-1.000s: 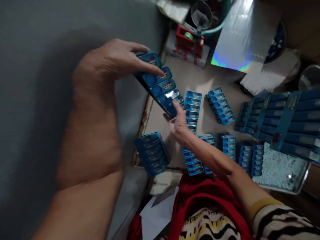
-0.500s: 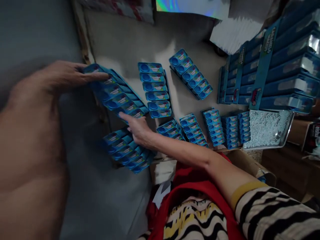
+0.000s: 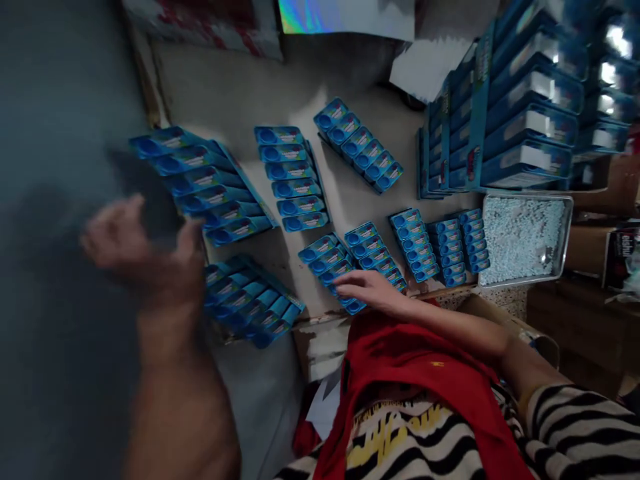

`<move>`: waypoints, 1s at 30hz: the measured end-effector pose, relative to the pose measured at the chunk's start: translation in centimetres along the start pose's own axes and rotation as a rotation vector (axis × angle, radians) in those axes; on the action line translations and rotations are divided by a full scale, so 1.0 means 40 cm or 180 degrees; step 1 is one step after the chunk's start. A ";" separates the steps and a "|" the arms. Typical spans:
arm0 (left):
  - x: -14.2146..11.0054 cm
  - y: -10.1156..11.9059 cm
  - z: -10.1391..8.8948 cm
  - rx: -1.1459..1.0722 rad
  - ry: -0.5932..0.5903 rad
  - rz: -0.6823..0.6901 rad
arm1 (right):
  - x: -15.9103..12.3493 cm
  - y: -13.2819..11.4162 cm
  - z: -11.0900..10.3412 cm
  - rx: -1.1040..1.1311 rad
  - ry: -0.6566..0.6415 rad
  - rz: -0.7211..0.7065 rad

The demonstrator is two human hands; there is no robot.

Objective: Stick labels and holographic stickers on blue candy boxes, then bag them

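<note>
Nearest you are your striped shirt (image 3: 410, 437) and red apron (image 3: 425, 350), with a paper (image 3: 323, 410) beside the apron. Your left hand (image 3: 145, 243), blurred, hangs over the grey surface (image 3: 55, 280); its grip is spread, thumb well away from the fingers, and holds nothing. Your right hand (image 3: 370, 290) is over the near pack (image 3: 327, 263), fingers loosely bent; you can't tell from here whether its grip touches or closes on it.

A half second ago you had both hands on the left pack (image 3: 200, 183). Now it lies free at the left edge of the worktop (image 3: 215, 87), slanting, and both hands are off it. The corner pack (image 3: 250, 303) sits just below it, at the same edge.

Right of the near pack, along your side of the worktop, four more blue packs (image 3: 417, 247) stand in a row, ending beside a metal tray (image 3: 569, 233) full of pale blue pellets (image 3: 523, 240). Beyond them lie the middle pack (image 3: 293, 180), nearly straight, and the slanted pack (image 3: 357, 143). The worktop between them is pale, with a worn edge on the left.

To the right rises a banded pile (image 3: 530, 133) of long blue boxes, with cartons (image 3: 590, 250) past the tray in the dim room. At the far side are white sheets (image 3: 423, 67), a shiny sheet (image 3: 350, 17) with a rainbow gleam, and a red-and-white bundle (image 3: 215, 27).
</note>
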State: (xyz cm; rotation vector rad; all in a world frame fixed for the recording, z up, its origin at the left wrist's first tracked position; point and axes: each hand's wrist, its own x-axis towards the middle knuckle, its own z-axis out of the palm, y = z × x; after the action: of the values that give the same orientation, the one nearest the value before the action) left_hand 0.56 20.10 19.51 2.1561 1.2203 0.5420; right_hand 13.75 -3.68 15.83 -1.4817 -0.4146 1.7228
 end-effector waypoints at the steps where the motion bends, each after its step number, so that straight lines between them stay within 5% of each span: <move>1: -0.056 0.020 0.020 -0.0046 0.0063 0.0040 | -0.066 0.009 -0.061 -0.0400 0.0432 -0.0095; 4: -0.245 0.070 0.107 -0.0211 0.0272 0.0313 | -0.222 0.026 -0.260 -0.1397 0.1769 -0.0701; 7: -0.389 0.156 0.234 -0.0391 0.0440 0.0980 | -0.304 0.025 -0.460 -0.2334 0.3292 -0.1314; 9: -0.416 0.247 0.343 -0.0421 0.0004 0.1147 | -0.323 0.033 -0.560 -0.2888 0.3645 -0.1593; 11: -0.387 0.345 0.460 -0.0334 -0.0586 0.1175 | -0.335 0.066 -0.610 -0.3259 0.3363 -0.1741; 14: -0.297 0.439 0.611 -0.0204 -0.0919 0.0993 | -0.365 0.173 -0.598 -0.3240 0.2909 -0.1490; 18: -0.234 0.407 0.711 0.0051 -0.0982 0.0866 | -0.426 0.348 -0.530 -0.2083 0.3421 -0.0423; 21: -0.242 0.351 0.716 0.0241 -0.1075 0.1031 | -0.435 0.404 -0.520 -0.0904 0.3007 -0.0005; 25: -0.248 0.365 0.717 0.0515 -0.1272 0.1171 | -0.377 0.379 -0.554 0.0402 0.2082 -0.0179; 28: -0.248 0.378 0.709 0.0587 -0.1228 0.1162 | -0.375 0.363 -0.571 0.0669 0.2011 -0.0104; 30: -0.276 0.343 0.664 0.0662 -0.0837 0.0908 | -0.419 0.371 -0.578 0.0230 0.2012 -0.0063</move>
State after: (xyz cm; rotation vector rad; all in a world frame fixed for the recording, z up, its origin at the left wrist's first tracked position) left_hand 19.73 -2.82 8.48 2.5044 0.8645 0.2412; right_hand 29.75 -31.11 10.72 -1.8526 -0.0292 1.1500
